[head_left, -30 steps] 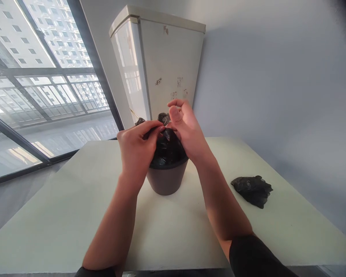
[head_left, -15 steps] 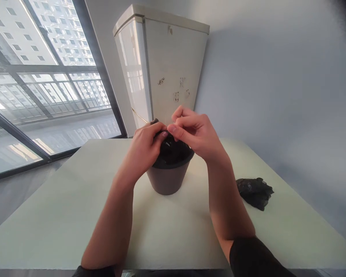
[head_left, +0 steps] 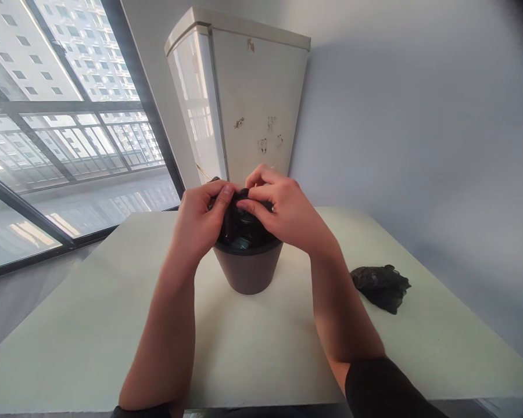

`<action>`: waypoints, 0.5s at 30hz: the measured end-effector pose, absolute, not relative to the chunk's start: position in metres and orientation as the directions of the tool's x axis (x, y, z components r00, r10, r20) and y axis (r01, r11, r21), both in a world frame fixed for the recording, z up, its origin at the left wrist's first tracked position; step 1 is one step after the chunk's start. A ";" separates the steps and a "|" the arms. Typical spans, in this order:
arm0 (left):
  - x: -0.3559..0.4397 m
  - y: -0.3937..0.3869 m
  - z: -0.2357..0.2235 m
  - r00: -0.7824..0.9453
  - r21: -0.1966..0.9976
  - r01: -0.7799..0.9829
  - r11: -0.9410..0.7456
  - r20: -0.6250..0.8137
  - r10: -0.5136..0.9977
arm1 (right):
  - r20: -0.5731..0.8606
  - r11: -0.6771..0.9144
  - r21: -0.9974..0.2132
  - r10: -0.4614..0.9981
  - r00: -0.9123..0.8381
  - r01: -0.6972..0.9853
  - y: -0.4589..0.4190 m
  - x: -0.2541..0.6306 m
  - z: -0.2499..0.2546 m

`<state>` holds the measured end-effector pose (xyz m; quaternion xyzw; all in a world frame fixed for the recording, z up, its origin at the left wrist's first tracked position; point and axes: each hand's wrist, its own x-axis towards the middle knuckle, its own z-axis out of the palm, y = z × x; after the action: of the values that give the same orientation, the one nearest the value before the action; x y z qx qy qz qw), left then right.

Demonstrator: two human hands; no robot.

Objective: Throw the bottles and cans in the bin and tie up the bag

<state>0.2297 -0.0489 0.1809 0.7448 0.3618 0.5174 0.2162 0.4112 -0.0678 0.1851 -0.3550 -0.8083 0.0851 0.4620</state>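
Observation:
A dark grey-brown trash can (head_left: 248, 270) stands upright on the table, with a black plastic garbage bag (head_left: 243, 232) bunched inside and rising above its rim. Just over the can, my left hand (head_left: 203, 217) pinches the gathered top of the bag between thumb and fingers. My right hand (head_left: 276, 203) grips the bag's top from the other side, its thumb close to my left thumb. My fingers hide part of the gathered plastic, so I cannot tell whether it is knotted.
Another crumpled black plastic bag (head_left: 383, 287) lies on the pale table (head_left: 253, 360) at the right. Behind the table stands a white refrigerator (head_left: 257, 87) with dark marks on its door. Large glass windows (head_left: 70, 133) are on the left, a plain wall (head_left: 409, 133) on the right.
My right hand was raised with its fingers apart from the bag, then came in over it and now grips its top. My left hand has kept its pinch, moving slightly.

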 end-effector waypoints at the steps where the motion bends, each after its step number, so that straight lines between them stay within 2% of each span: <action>1: 0.228 -0.048 0.180 0.167 0.686 0.327 -0.650 0.635 0.754 | 0.690 0.731 -0.474 0.655 -0.308 0.491 -0.068 0.411 0.186; 5: 0.218 -0.033 0.174 -0.014 0.621 0.437 -0.651 0.728 0.685 | 0.692 0.686 -0.506 0.685 -0.229 0.522 -0.063 0.421 0.185; 8: 0.205 -0.009 0.164 -0.089 0.604 0.533 -0.592 0.736 0.671 | 0.654 0.597 -0.520 0.739 -0.164 0.611 -0.050 0.441 0.178; 12: 0.197 0.009 0.157 -0.078 0.617 0.582 -0.530 0.691 0.719 | 0.535 0.444 -0.567 0.839 -0.099 0.694 -0.034 0.462 0.169; 15: 0.206 -0.006 0.164 0.001 0.586 0.578 -0.569 0.696 0.718 | 0.555 0.413 -0.623 0.832 0.004 0.664 -0.035 0.453 0.170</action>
<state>0.2058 -0.0062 0.1639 0.7044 0.4598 0.5368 0.0654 0.4532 -0.0346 0.1703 -0.5341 -0.7000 0.0900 0.4655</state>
